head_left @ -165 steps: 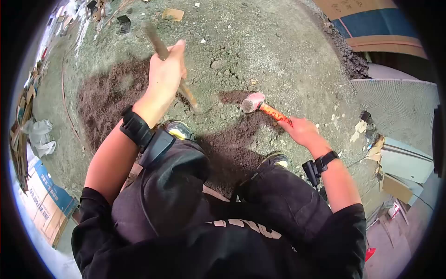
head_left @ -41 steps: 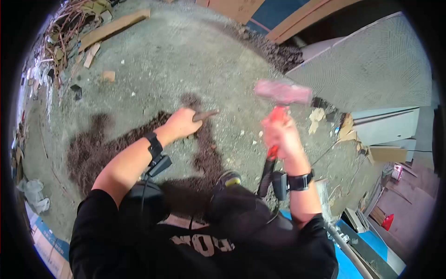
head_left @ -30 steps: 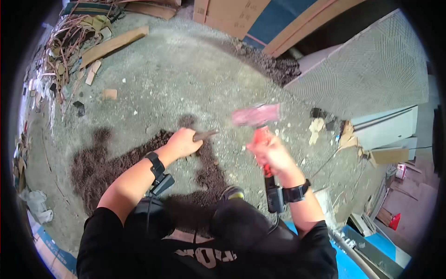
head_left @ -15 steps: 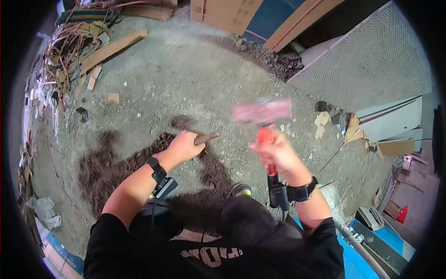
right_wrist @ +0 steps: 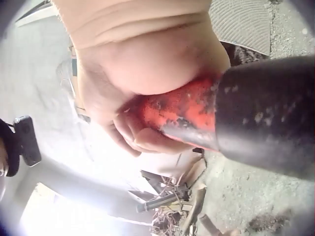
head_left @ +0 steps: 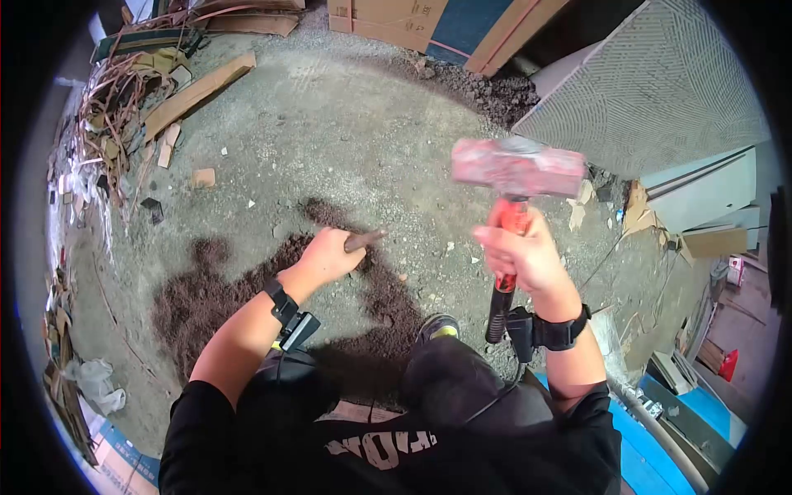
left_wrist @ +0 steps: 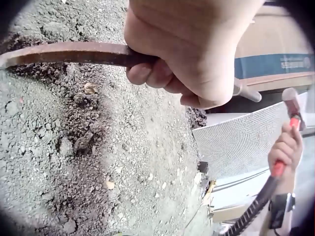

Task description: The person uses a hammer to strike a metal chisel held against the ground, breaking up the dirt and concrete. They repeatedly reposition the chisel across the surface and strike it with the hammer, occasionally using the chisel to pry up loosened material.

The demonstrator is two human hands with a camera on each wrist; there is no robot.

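Note:
My right hand (head_left: 528, 247) grips the red and black handle of a club hammer (head_left: 518, 169), its scuffed reddish head raised above the hand and slightly blurred. In the right wrist view the fingers wrap round the red part of the handle (right_wrist: 182, 113), just beside its black grip. My left hand (head_left: 327, 256) holds a brown metal chisel bar (head_left: 363, 240) near the ground. The left wrist view shows the bar (left_wrist: 64, 53) running out one side of the fist toward the dark broken soil, and a pale end (left_wrist: 250, 93) showing beyond the other side.
Dark loose soil (head_left: 388, 297) lies in a strip around the feet on grey gritty ground. A debris pile (head_left: 124, 107) and a cardboard strip (head_left: 198, 95) lie at upper left. A ridged slab (head_left: 643, 91) and pale boards (head_left: 701, 194) stand at right. Large cardboard boxes (head_left: 388, 25) stand at the back.
From near the ground 5.5 s ago, the hammer is now raised, and over the last half second it rises further and to the right. The left hand keeps its hold on the bar, nearly still lately.

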